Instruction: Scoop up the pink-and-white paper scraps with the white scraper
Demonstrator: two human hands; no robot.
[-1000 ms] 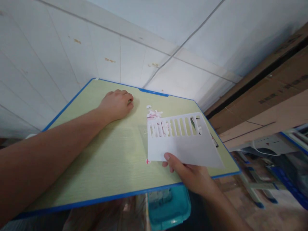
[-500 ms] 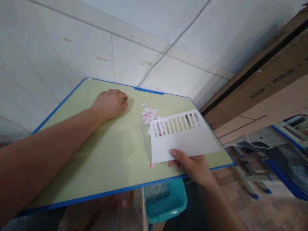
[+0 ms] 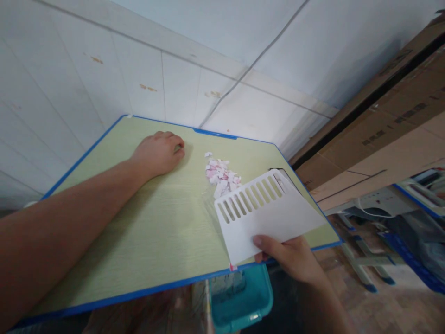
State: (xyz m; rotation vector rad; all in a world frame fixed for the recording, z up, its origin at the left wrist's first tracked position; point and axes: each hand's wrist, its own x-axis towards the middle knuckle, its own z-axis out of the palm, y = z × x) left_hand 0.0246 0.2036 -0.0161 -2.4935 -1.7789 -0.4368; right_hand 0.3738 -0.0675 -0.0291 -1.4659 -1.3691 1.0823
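My right hand (image 3: pixel 285 255) grips a flat white slotted plastic scraper (image 3: pixel 271 227) by its near edge, thumb on top. The scraper is tilted over the right part of the pale green desk top (image 3: pixel 156 236). Just beyond its slotted side lies a loose pile of torn white and pink paper scraps (image 3: pixel 220 175). One small red-and-white scrap (image 3: pixel 232 267) sits at the scraper's near corner, by the desk's front edge. My left hand (image 3: pixel 158 152) rests on the desk left of the pile, fingers loosely curled, with nothing visible in them.
A teal bin (image 3: pixel 257 306) stands below the desk's front edge. Cardboard boxes (image 3: pixel 375 134) lean along the right side. The white wall (image 3: pixel 135 79) closes off the back, with a grey cable (image 3: pixel 257 60) running down it. A dark-rimmed object is partly hidden behind the scraper.
My right hand has drawn the scraper toward the desk's front edge and turned it, uncovering more of the paper pile. The small red scrap moved nearer that edge. My left hand stayed put.
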